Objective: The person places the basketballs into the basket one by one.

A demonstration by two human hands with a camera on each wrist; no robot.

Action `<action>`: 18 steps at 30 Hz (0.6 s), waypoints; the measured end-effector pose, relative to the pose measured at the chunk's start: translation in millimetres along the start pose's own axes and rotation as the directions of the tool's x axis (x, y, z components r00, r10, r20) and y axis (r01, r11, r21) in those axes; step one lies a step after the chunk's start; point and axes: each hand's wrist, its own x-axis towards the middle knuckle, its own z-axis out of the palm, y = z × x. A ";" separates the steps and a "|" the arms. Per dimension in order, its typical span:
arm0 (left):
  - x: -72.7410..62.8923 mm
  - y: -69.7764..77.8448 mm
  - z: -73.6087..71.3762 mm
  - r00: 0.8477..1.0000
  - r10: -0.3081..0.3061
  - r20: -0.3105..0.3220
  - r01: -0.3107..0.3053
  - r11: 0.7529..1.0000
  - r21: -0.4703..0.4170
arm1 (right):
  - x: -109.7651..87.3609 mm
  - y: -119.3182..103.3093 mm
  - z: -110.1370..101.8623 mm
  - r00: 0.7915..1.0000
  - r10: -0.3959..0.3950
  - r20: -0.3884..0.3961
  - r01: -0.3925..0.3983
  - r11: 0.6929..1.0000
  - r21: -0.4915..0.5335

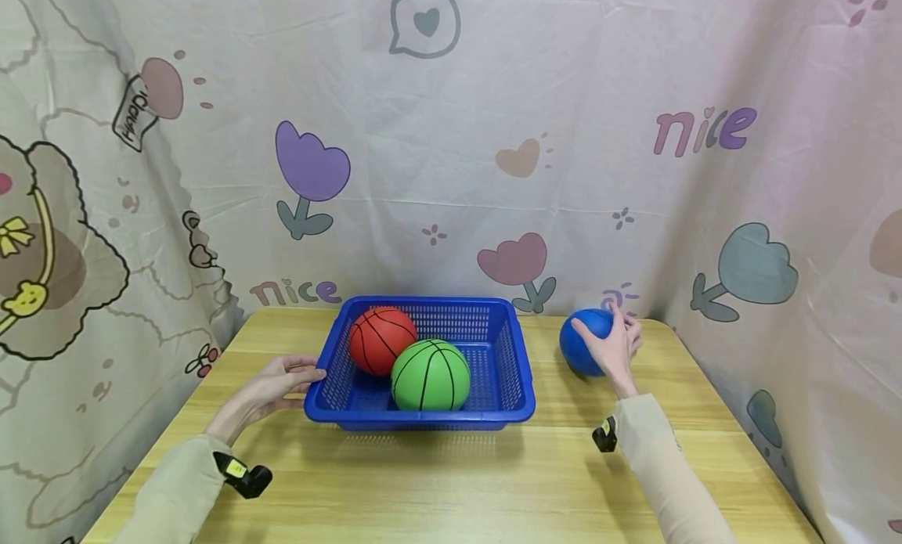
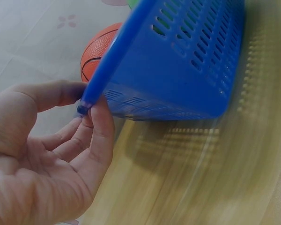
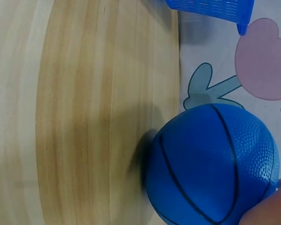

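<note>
Basket [image 1: 493, 416]: blue, rectangular, with slotted walls; stands on the table, before the curtain, with the left hand at its left side. Items are listed by size.

1. Curtain [image 1: 437, 121]: pale fabric behind and at both sides, printed with hearts, flowers and the word "nice".

2. Table [image 1: 423, 489]: light wood grain; light passing through slots of the basket forms a row of bright spots on the surface.

3. Sleeves: light in colour. The left sleeve [image 1: 172, 489] and the right sleeve [image 1: 662, 466] enter from the near edge of the head view.

4. Balls: three, each with dark seam lines. The green ball [image 1: 430, 376] lies inside the basket, near the front wall. The red ball [image 1: 380, 342] lies inside, behind and to the left of the green ball, partly masked by it. The blue ball [image 1: 583, 348] is outside, to the right of the basket and apart from it, near the rear of the table. Whether it bears on the surface cannot be told.

5. Left hand [image 1: 275, 383]: pinches the basket rim between thumb and fingers.

6. Right hand [image 1: 615, 347]: grips the blue ball, thumb at the near side, fingers around the upper right.

7. Cameras: small, black. The left camera [image 1: 247, 479] and the right camera [image 1: 604, 434] sit at the wrists.
</note>
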 end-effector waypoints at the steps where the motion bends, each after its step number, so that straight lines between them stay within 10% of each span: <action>1: 0.0 -0.1 -0.1 1.000 0.002 0.003 -0.002 1.000 0.001 | -0.2 0.1 0.3 1.000 0.003 -0.007 -0.003 1.000 -0.002; 18: -1.1 1.7 0.2 1.000 0.001 0.005 -0.001 1.000 -0.003 | -2.5 5.3 -1.9 0.997 0.076 0.014 -0.074 0.992 -0.104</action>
